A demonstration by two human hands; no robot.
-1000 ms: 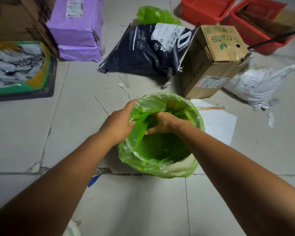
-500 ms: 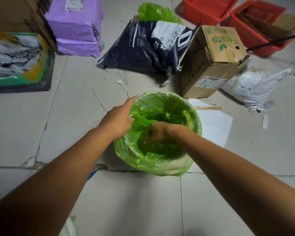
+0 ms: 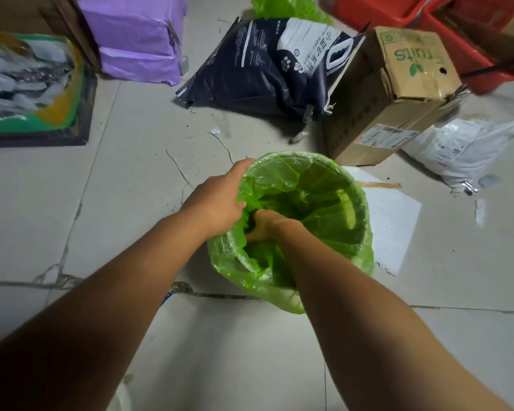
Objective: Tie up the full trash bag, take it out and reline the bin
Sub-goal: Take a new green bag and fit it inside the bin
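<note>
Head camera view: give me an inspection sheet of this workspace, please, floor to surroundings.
Surface: tiled floor, cracked, scraps scattered.
Job's things: green bag upright, mouth open; second green bag at the far edge.
Clutter: cardboard box, dark sack, purple parcel, white mailer, white sheet beside the bag.
Grips: left grip holds the bag's rim; right grip curled inside it, hold unclear.
Cables: nothing seen.
Surroundings: red crates far right; tray of packets far left.
</note>
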